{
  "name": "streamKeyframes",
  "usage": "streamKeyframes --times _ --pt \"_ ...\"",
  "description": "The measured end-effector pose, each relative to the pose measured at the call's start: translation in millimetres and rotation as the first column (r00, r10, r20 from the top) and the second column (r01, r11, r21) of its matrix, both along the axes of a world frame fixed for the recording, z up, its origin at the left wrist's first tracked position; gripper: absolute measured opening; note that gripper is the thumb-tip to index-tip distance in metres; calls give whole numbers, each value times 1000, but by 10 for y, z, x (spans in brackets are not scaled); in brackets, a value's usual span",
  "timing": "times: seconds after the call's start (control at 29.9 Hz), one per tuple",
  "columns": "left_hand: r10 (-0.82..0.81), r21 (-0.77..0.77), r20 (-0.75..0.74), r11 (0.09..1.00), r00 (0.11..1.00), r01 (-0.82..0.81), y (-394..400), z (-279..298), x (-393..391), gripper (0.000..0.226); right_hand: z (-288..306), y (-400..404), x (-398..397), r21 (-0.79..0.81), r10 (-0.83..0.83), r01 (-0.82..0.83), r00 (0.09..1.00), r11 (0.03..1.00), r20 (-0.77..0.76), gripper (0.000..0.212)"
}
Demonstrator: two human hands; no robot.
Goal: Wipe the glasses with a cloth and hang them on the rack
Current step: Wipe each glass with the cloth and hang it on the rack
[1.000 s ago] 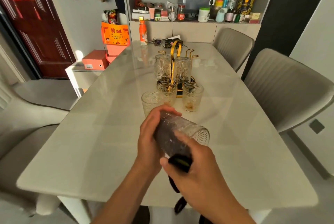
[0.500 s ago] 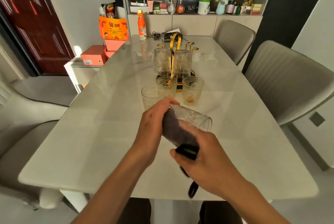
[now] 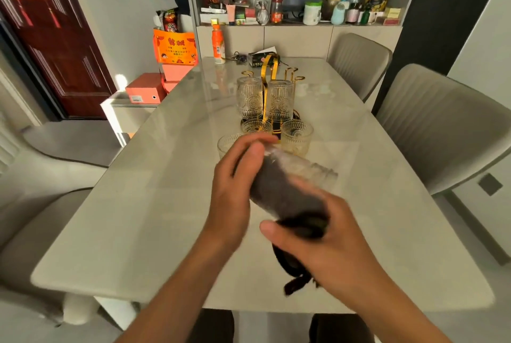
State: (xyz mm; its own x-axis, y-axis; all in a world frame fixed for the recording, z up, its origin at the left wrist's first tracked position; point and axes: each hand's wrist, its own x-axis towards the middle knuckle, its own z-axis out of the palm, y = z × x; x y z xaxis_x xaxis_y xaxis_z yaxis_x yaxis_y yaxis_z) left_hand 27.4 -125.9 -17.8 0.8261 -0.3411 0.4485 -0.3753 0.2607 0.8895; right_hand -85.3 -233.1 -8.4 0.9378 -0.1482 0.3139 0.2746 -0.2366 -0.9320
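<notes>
Glass in both my hands above the near table, dark cloth stuffed inside.

My right hand (image 3: 329,243) grips the cloth (image 3: 287,265), its tail hanging below. My left hand (image 3: 235,185) wraps the base of the tilted glass (image 3: 293,176), mouth pointing right; blurred. Beyond, three upright glasses (image 3: 297,138) stand on the table (image 3: 138,218) just before the gold rack (image 3: 272,71), where two glasses (image 3: 249,98) hang inverted. Farther off, an orange bottle (image 3: 218,44).

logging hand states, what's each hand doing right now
Left hand: fingers curled round the glass, holding it.
Right hand: gripping the dark cloth at the glass's end.
</notes>
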Motion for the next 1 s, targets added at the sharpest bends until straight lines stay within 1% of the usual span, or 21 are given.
streamKeyframes --times 0.03,0.1,0.17,0.2,0.23,0.27,0.3,0.33,0.4,0.43,0.47,0.5,0.53,0.6,0.67,0.7,0.77,0.84,0.9,0.97,1.0 --pt "26 -112 -23 993 999 -28 -15 -41 -97 42 29 22 10 213 78 -71 997 975 -25 44" --pt "23 -154 -200 987 979 -54 -19 -70 -139 46 8 38 9 191 98 -95 995 977 -9 52" --pt "11 86 -253 996 967 11 -13 55 -25 44 7 -8 20 -191 -14 18 1000 981 21 57" --pt "-6 191 -302 979 953 67 -1 109 27 44 34 -32 52 -487 -73 96 995 868 67 55" --pt "-6 209 -332 975 943 80 -2 107 61 44 19 -67 81 -655 -112 194 980 730 166 53" --pt "25 162 -281 987 959 21 -18 59 58 42 -44 -79 81 -685 -115 253 963 684 242 53" --pt "52 39 -168 998 984 -46 -32 -10 27 36 -90 -67 68 -588 -118 230 968 776 224 51" --pt "60 -102 -74 992 995 -67 -30 -79 -45 29 -64 -9 29 -359 -88 135 986 923 145 47" --pt "25 -251 -62 967 998 -39 -1 -177 -126 19 -71 95 -14 -22 88 -87 996 996 22 43" --pt "-6 -216 -114 976 993 -19 16 -171 -92 17 -125 74 -24 -69 105 -105 994 992 1 44" --pt "-27 -122 -180 993 983 5 32 -139 -57 17 -160 31 -23 -244 78 -78 997 967 -9 47" --pt "-48 17 -275 998 960 54 39 -96 -12 17 -179 -36 0 -489 53 -61 998 870 -30 48" --pt "-64 126 -378 985 924 120 35 -59 8 17 -167 -85 23 -727 2 -20 1000 686 -25 47" --pt "-85 115 -477 981 875 158 18 -59 -10 15 -122 -161 49 -921 -14 60 998 385 60 43" --pt "-136 -44 -516 990 846 133 11 -80 -64 16 -82 -161 35 -963 60 69 994 259 88 50" --pt "-133 -24 -536 990 834 142 18 -82 -64 20 -87 -167 40 -967 95 74 990 242 100 52" --pt "-100 182 -563 953 820 241 48 -30 0 26 -137 -187 61 -978 187 100 973 182 135 52" --pt "-143 301 -578 878 803 373 88 -2 82 21 -124 -217 64 -985 192 79 975 156 108 52" --pt "-266 229 -496 878 827 420 120 -35 135 28 -80 -263 71 -985 141 79 985 152 101 57" --pt "-404 96 -419 871 813 482 200 -160 181 69 -11 -301 74 -964 113 103 984 244 134 47" --pt "-487 21 -430 836 760 548 237 -211 176 90 31 -345 71 -934 120 82 984 346 131 36"
